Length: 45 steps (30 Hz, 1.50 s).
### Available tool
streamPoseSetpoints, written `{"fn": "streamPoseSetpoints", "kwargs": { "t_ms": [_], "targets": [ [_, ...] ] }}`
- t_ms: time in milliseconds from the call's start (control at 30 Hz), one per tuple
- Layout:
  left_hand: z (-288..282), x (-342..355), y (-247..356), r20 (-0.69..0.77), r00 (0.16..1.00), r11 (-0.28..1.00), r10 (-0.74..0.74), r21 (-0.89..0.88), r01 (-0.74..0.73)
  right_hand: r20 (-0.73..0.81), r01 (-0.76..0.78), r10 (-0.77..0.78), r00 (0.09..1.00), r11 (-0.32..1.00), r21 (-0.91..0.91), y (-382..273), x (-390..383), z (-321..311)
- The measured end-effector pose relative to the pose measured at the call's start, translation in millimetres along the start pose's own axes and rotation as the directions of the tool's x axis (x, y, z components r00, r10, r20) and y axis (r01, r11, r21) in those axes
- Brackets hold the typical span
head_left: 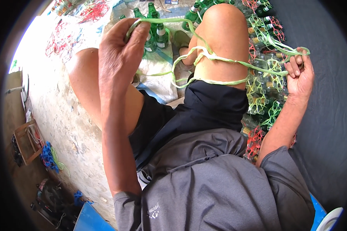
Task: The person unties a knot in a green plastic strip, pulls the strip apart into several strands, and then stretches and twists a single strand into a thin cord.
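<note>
My left hand [121, 50] pinches a pale green plastic cord [169, 21] at upper centre-left, raised beside my left knee [83, 65]. The cord runs rightward and down in a loose tangle of loops that lies across my bare right knee [221, 34] and thigh. Out to the right, my right hand [300, 73] has its fingers curled round more strands of the same cord, held up above the rows of bottles.
Green bottles [161, 38] stand on a white sheet [162, 88] past my knees. Rows of bottles bound in coloured cord [262, 82] lie right, beside dark sheeting [324, 115]. Red cord heaps [58, 44], a wooden frame [27, 142], blue cords [50, 158] and a blue board [92, 219] are left.
</note>
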State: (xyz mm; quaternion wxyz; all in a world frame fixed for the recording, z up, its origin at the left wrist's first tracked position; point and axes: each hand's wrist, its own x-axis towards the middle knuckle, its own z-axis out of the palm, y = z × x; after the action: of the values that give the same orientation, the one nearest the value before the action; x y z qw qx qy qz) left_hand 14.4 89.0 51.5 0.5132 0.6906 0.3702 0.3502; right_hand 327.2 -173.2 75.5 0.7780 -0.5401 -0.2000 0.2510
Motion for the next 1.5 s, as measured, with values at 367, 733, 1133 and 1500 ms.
{"fn": "streamPoseSetpoints", "kwargs": {
  "t_ms": [367,733,1133,1500],
  "targets": [
    [42.9,12.7,-45.7,-0.032,0.929,0.807,0.370,0.507,-0.304,-0.001,-0.009,0.009,1.000,1.000,-0.013,5.5,1.3,-3.1],
    [81.2,-58.0,-65.9,0.409,0.912,0.958,-0.024,0.270,-0.096,0.011,-0.022,0.022,1.000,1.000,0.013,8.8,0.9,-2.0],
    [105.1,-54.9,-83.7,0.185,0.977,0.974,0.107,0.180,-0.140,-0.005,-0.048,0.047,0.999,0.999,-0.027,12.3,-4.7,2.1],
    [107.0,-49.3,-73.7,0.164,0.984,0.982,0.067,0.161,-0.094,-0.016,-0.077,0.077,0.997,0.997,-0.013,18.3,-4.8,8.3]
  ]
}}
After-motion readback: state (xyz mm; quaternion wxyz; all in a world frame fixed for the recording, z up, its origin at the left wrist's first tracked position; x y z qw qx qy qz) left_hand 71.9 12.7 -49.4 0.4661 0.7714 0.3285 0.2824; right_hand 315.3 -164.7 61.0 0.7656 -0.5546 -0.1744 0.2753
